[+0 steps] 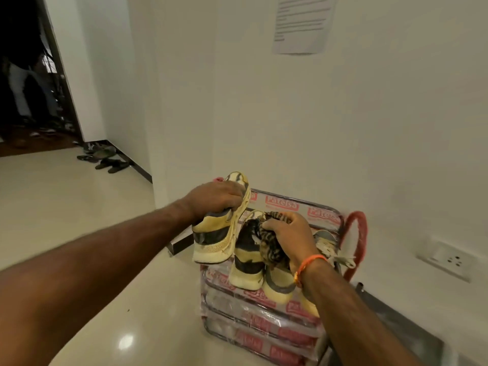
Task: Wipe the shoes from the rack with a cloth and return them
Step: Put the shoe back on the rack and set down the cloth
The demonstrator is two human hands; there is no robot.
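My left hand (215,195) grips a cream and dark grey sneaker (219,233) by its upper, held on its side above the shoe rack (287,204). My right hand (289,231) clutches a bunched brown striped cloth (269,245) over a second sneaker (247,262) standing on the rack's top shelf. Another cream and grey shoe (280,285) sits just right of it, partly hidden by my right wrist. The metal rack is wrapped in clear plastic with red labels.
The rack stands against a white wall. A red looped item (360,239) hangs at its right side, with a white shoe (330,245) beside it. Sandals (105,158) lie by the far doorway. A wall socket (446,260) is low right. A grey metal surface (396,320) lies near right.
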